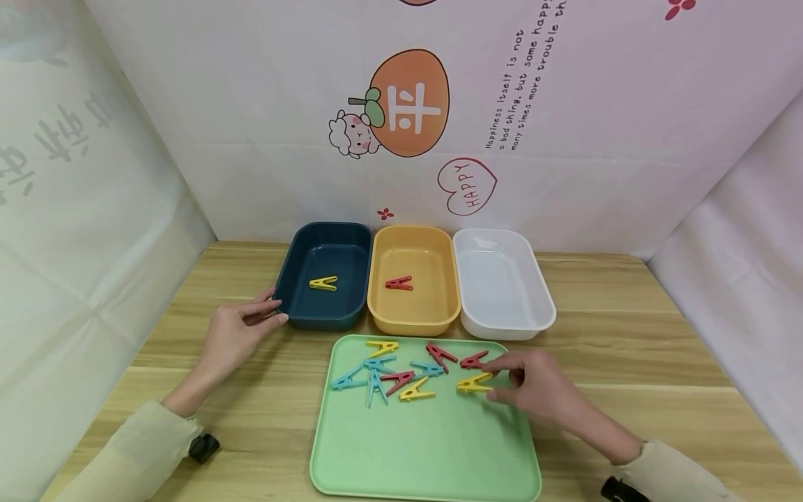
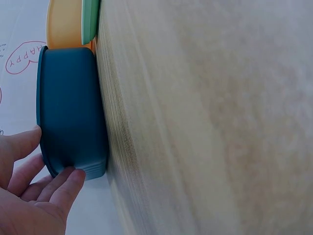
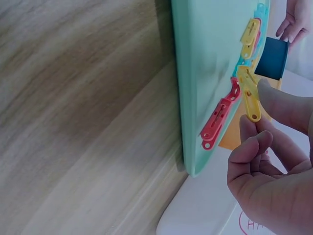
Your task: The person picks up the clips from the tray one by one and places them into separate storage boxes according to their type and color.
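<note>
Fingertips of my left hand (image 1: 235, 335) touch the left side and near corner of the dark blue bin (image 2: 73, 103), fingers fairly straight. In that bin lies a yellow clothespin (image 1: 323, 283). Over the right part of the green tray (image 1: 426, 446), my right hand (image 1: 536, 387) pinches another yellow clothespin (image 3: 249, 93) between thumb and forefinger. Close beside it is a red clothespin (image 1: 473, 360). Several more clothespins in yellow (image 1: 417, 390), red (image 1: 441, 355) and light blue (image 1: 375, 385) are spread across the tray's far half, some overlapping.
The yellow-orange bin (image 1: 414, 326), holding a red clothespin (image 1: 399, 283), stands between the blue bin and a white bin (image 1: 508, 328). All three stand behind the tray on a wood-grain table (image 1: 602, 314). A printed white cloth (image 1: 282, 139) rises behind them.
</note>
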Tool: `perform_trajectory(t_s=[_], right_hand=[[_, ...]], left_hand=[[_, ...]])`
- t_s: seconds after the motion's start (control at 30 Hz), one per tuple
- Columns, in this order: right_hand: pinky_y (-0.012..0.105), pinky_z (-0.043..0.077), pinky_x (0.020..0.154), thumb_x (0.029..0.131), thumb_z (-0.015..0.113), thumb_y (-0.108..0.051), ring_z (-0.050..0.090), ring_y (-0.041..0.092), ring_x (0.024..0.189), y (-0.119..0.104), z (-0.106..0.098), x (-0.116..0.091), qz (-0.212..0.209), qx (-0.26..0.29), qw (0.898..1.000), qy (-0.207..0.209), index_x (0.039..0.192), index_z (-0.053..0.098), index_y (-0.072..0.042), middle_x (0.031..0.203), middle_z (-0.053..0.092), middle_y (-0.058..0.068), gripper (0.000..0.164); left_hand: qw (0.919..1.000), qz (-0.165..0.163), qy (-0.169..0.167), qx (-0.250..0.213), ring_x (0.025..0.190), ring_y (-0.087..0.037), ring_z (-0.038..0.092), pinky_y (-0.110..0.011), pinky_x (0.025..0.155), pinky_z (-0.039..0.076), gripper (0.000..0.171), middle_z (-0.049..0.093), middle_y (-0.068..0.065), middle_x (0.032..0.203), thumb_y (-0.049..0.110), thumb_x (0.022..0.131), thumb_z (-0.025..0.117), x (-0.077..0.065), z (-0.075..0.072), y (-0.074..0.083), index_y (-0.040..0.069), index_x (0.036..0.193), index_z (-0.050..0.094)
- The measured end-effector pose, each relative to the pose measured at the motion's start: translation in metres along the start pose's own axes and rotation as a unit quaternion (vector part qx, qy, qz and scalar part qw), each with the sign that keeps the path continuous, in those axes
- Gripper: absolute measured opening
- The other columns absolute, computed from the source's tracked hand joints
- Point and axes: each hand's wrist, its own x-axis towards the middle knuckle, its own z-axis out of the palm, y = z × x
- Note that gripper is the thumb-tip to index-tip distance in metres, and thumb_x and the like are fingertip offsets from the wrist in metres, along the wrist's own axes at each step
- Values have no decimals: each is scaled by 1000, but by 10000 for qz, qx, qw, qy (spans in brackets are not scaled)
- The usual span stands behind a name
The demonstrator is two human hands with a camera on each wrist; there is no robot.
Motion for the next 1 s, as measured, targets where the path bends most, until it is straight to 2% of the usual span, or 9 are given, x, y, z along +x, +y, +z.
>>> perform_trajectory(t_s=[0.17, 0.57, 0.83, 1.0], right_hand=[[22, 36, 50, 80, 93, -7, 42, 7, 57, -2, -4, 2, -36, 165, 9998, 44, 112, 83, -9, 63, 45, -7, 34], [22, 33, 51, 83, 91, -10, 41, 10, 59, -12, -21, 11, 56, 898, 9959, 100, 114, 81, -3, 65, 46, -3, 33], [23, 33, 52, 85, 90, -12, 43, 14, 64, -24, -30, 17, 382, 1415, 9892, 48, 119, 79, -1, 71, 49, 2, 38], [22, 34, 53, 84, 90, -10, 45, 13, 65, -28, -36, 20, 403, 1598, 9863, 112, 119, 79, 0, 72, 53, 5, 38]], left_hand=[[10000, 42, 16, -13, 119, -36, 67, -9, 81, 53, 35, 60, -20, 145, 14, 97, 80, 0, 0, -1, -8, 124, 74], [10000, -32, -4, -8, 118, -36, 68, -10, 81, 53, 36, 60, -19, 145, 17, 97, 80, 1, -1, 0, -6, 125, 74], [10000, -58, -2, -38, 119, -36, 68, -10, 81, 53, 36, 60, -19, 146, 16, 97, 80, 0, -1, 0, -6, 125, 74], [10000, -66, -19, -54, 120, -36, 67, -10, 81, 53, 36, 59, -19, 146, 15, 97, 80, 1, -1, 1, -7, 125, 74]])
